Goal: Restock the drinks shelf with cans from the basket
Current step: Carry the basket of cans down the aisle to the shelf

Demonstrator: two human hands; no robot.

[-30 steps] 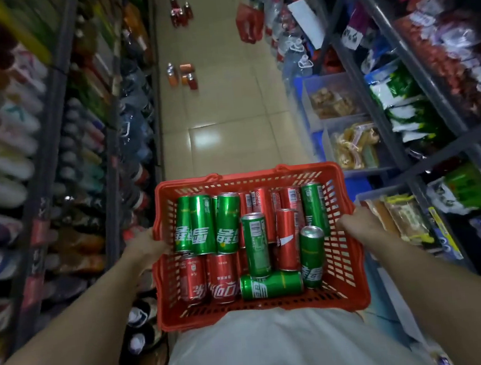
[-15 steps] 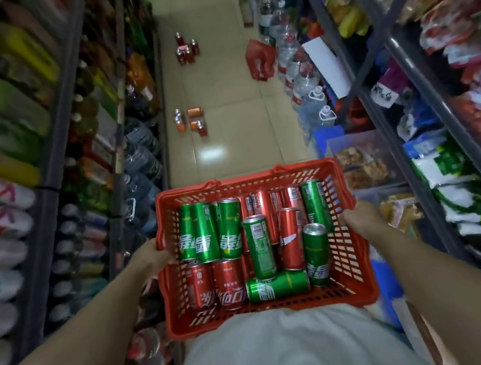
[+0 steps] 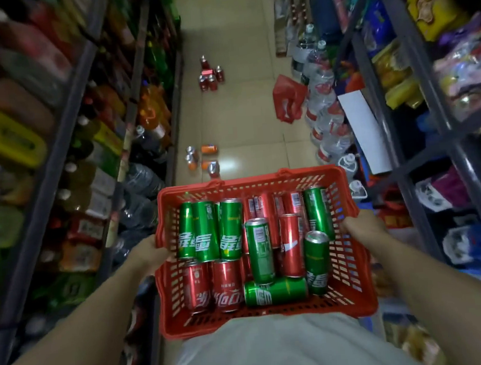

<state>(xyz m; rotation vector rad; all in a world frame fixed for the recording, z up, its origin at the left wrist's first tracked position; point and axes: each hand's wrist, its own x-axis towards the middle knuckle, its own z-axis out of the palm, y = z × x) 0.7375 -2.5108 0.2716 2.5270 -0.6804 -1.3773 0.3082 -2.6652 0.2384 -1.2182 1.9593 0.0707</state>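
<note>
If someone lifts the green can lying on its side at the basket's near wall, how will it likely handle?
The green can lying sideways looks smooth and glossy, so probably a bit slippery. Being round and on its side, it may roll once freed. An upright green can seems to rest against it and might tip inside the basket.

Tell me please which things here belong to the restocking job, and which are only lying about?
Job: red basket, green cans, red cans, left hand, right hand, drinks shelf.
Lying about: orange cans, red bag, water bottles.
</note>
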